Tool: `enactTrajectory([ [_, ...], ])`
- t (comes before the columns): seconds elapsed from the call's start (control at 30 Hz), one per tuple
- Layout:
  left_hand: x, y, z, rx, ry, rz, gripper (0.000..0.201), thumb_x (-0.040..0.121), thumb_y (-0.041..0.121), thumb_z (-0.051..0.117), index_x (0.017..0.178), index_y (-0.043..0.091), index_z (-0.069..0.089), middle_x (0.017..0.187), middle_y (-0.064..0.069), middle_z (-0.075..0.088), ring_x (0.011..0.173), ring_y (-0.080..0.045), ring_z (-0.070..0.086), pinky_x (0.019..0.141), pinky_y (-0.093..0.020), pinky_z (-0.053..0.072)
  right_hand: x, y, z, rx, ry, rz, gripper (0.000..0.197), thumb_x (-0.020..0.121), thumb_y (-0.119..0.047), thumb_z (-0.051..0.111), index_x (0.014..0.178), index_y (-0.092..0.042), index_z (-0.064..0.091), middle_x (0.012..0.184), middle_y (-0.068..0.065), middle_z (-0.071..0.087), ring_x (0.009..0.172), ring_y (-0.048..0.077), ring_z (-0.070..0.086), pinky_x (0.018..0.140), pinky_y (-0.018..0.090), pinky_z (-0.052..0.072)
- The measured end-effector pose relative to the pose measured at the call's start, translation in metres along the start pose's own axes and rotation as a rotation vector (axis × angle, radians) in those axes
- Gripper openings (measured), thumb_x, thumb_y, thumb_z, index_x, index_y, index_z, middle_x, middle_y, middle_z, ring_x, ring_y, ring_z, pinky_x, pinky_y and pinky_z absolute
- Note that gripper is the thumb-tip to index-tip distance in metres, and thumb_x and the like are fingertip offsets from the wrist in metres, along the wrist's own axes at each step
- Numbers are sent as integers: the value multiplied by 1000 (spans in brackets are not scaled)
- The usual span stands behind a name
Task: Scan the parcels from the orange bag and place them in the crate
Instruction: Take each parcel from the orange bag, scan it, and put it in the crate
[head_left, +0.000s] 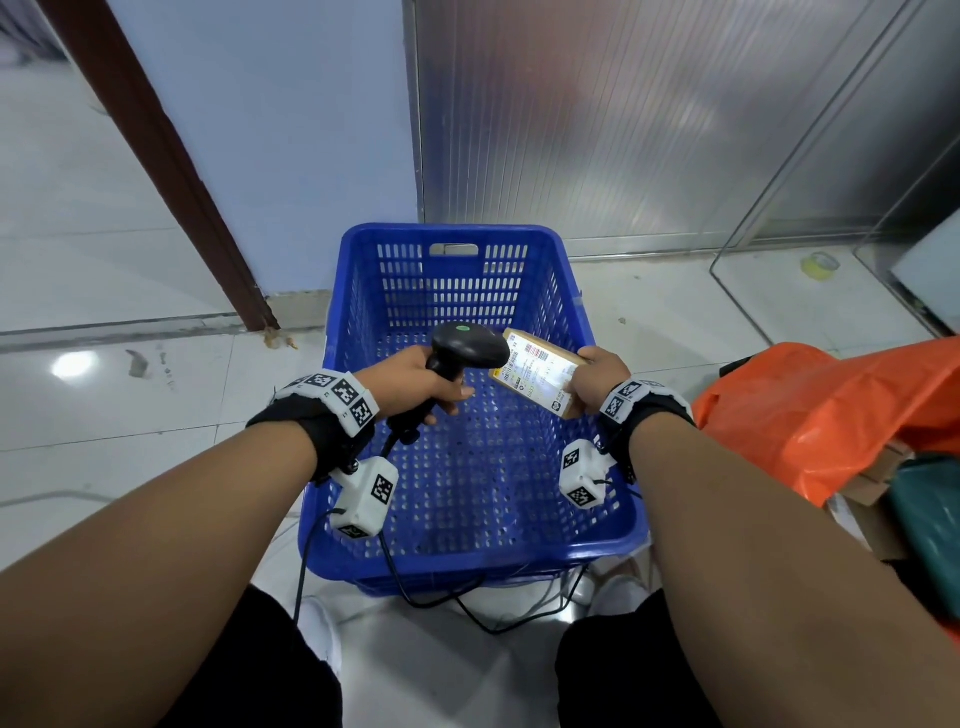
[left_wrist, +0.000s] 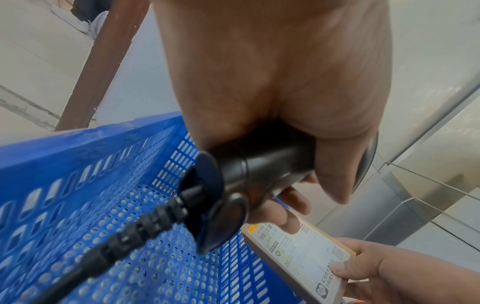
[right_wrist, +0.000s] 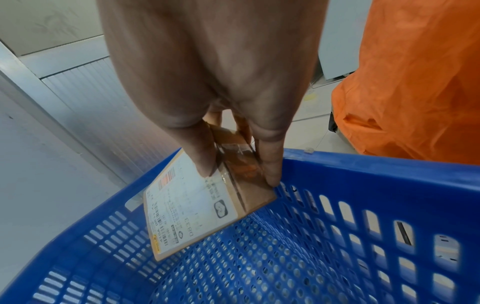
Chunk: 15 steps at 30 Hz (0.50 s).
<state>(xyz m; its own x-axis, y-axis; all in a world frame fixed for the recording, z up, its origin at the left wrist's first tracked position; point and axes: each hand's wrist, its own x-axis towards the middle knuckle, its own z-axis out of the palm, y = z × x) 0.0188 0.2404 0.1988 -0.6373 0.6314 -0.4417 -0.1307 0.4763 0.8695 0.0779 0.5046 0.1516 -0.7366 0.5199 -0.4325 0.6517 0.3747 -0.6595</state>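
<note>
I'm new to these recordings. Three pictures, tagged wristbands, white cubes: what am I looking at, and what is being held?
No machine here: a person wears three cameras. The head view looks down at both arms; each wrist view looks along one hand. The left hand grips a black barcode scanner, aimed at the labelled cardboard parcel that the right hand holds above the blue crate. No parcels show inside the crate. The orange bag lies to the right on the floor.

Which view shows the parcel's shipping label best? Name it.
Right wrist: the shipping label faces the camera nearly whole, only the thumb covering a corner. Head shows it glared and small; left wrist shows it partly behind the scanner.
</note>
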Motion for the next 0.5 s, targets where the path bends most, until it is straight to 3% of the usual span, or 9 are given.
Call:
enactTrajectory([
  [0.1, 1, 0, -1, 6, -10, -4, 13, 93, 11, 70, 100, 4, 61, 96, -10, 63, 82, -17, 69, 63, -27, 57, 5, 1, 3, 22, -7, 13, 34, 78, -7, 48, 108, -14, 62, 104, 14, 66, 85, 31, 61, 58, 27, 46],
  [0.17, 2, -2, -2, 9, -15, -12, 13, 93, 11, 71, 99, 5, 61, 96, -9, 64, 82, -17, 69, 66, -30, 57, 7, 3, 5, 33, 1, 22, 41, 76, -10, 48, 114, -16, 61, 110, 14, 66, 91, 32, 62, 66, 31, 47],
  [0.27, 4, -6, -4, 0, -20, -24, 12, 92, 10, 71, 95, 7, 60, 94, -8, 65, 83, -17, 70, 70, -33, 56, 6, 2, 5, 57, 2, 37, 42, 82, -7, 52, 123, -18, 58, 114, 11, 63, 99, 34, 62, 68, 32, 50],
  [0.4, 4, -6, -5, -1, -36, -24, 13, 92, 10, 72, 94, 7, 59, 93, -9, 65, 85, -20, 70, 70, -34, 56, 7, 4, 6, 98, 0, 58, 57, 79, -8, 53, 135, -20, 53, 126, 11, 60, 111, 36, 60, 86, 41, 52],
  [0.5, 5, -6, -4, -1, -42, -23, 14, 92, 10, 72, 94, 7, 59, 91, -8, 65, 85, -20, 70, 70, -35, 57, 8, 4, 6, 111, -6, 64, 61, 74, -11, 48, 133, -21, 54, 125, 12, 61, 111, 37, 61, 83, 40, 52],
])
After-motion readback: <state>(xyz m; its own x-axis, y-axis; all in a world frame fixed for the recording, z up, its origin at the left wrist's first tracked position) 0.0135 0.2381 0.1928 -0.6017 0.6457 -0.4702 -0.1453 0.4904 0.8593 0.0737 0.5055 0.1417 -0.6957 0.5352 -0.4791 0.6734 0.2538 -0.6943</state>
